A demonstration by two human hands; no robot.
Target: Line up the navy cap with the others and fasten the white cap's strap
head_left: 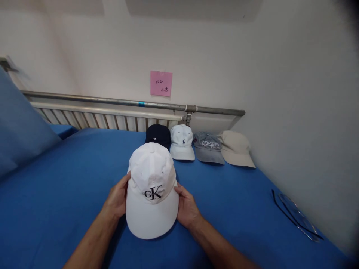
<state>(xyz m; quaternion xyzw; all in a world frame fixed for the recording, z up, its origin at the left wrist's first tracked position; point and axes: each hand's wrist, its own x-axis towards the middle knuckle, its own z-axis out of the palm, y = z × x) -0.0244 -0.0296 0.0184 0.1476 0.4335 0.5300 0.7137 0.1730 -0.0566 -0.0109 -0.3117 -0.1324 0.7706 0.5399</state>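
A white baseball cap (151, 168) with black "CK"-style lettering is held in front of me, its brim pointing toward me. My left hand (117, 198) grips its left side, the fingertips partly hidden behind the cap. On the opposite side my right hand (187, 205) holds the edge near the brim, thumb on top. Behind it, side by side against the wall, sit a black cap (157, 135), partly covered by the held one, a pale blue-white cap (181, 142), a grey cap (209, 147) with white lettering and a beige cap (237, 147).
All of this is over a blue sheet (70, 186). Glasses (298, 216) lie at the right by the wall. A metal pipe (112, 101) runs above a white radiator (106, 118). A pink note (161, 83) hangs on the wall; blue fabric (19, 127) rises at left.
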